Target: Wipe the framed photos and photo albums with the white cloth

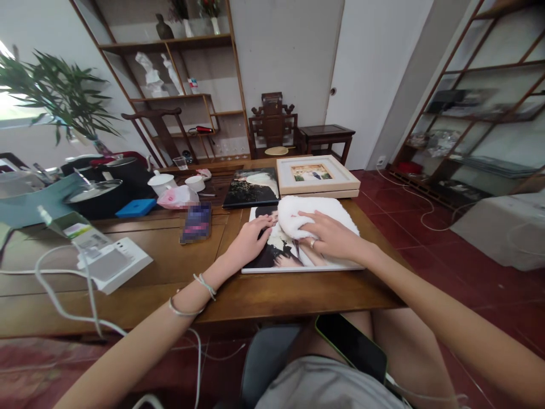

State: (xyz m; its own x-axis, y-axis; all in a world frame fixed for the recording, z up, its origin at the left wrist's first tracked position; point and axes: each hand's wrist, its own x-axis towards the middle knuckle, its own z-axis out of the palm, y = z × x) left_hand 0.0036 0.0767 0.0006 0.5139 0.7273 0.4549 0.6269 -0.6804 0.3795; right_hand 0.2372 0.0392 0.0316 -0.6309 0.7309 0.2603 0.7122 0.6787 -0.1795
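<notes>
A large photo print (272, 257) with a white border lies flat near the front edge of the wooden table (179, 284). My left hand (250, 241) rests flat on its left side, fingers stretched out. My right hand (327, 236) presses a white fluffy cloth (315, 213) onto the print, fingers curled over the cloth. A ring shows on one finger.
Behind the print lie a dark photo print (252, 187) and a cream framed picture (315, 175). To the left are a blurred booklet (196, 222), white box with cable (111, 262), cups, pots, a blue box. A phone (351, 346) rests on my lap.
</notes>
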